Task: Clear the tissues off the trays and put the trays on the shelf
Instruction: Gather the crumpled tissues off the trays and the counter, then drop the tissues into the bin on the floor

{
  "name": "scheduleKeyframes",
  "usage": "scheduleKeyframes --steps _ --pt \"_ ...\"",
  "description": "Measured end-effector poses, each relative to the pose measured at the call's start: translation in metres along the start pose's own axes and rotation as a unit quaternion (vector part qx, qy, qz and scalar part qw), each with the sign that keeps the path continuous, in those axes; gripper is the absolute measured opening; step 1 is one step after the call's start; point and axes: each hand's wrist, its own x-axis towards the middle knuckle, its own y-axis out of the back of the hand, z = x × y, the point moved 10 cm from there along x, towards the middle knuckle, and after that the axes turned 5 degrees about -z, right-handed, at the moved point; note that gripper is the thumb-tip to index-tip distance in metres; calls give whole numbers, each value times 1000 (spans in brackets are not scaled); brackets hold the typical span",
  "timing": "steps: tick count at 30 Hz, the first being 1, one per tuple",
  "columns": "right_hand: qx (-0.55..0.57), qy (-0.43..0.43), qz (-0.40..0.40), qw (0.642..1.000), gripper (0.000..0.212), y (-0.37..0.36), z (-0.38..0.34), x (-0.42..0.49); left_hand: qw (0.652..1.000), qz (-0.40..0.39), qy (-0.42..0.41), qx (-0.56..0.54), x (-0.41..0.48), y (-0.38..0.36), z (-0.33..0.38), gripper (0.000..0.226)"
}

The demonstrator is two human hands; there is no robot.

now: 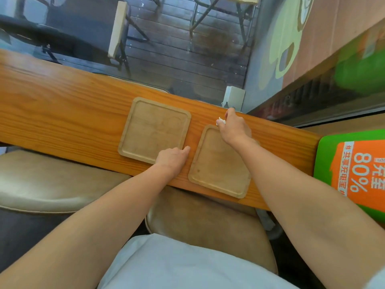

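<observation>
Two square pale wooden trays lie side by side on an orange wooden counter. The left tray is bare inside. My left hand rests on its near right corner, fingers curled over the rim. The right tray also shows nothing inside. My right hand hovers over its far edge, fingers pinched on a small crumpled white tissue.
A window runs along the counter's far edge, with outdoor chairs beyond the glass. A white box stands at the counter's back. A green and orange sign sits at the right end. Tan padded stools stand below the near edge.
</observation>
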Motion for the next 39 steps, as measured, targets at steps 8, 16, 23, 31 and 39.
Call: scheduleKeyframes --steps 8,16,23,31,39 --pt "-57 -3 -59 997 28 -26 -4 19 989 -33 11 -146 11 -1 -11 14" --pt "-24 -42 -39 998 24 -28 2 19 917 -32 31 -397 4 -11 -36 9" --pt "17 -36 26 999 10 -17 5 -21 913 -30 64 -403 -13 -10 -55 18" --pt "53 -114 -25 992 15 -34 0 -96 949 -45 37 -308 -48 9 -57 25" --pt "58 -143 5 988 16 -36 -29 -181 968 -80 2 -239 -85 22 -83 28"
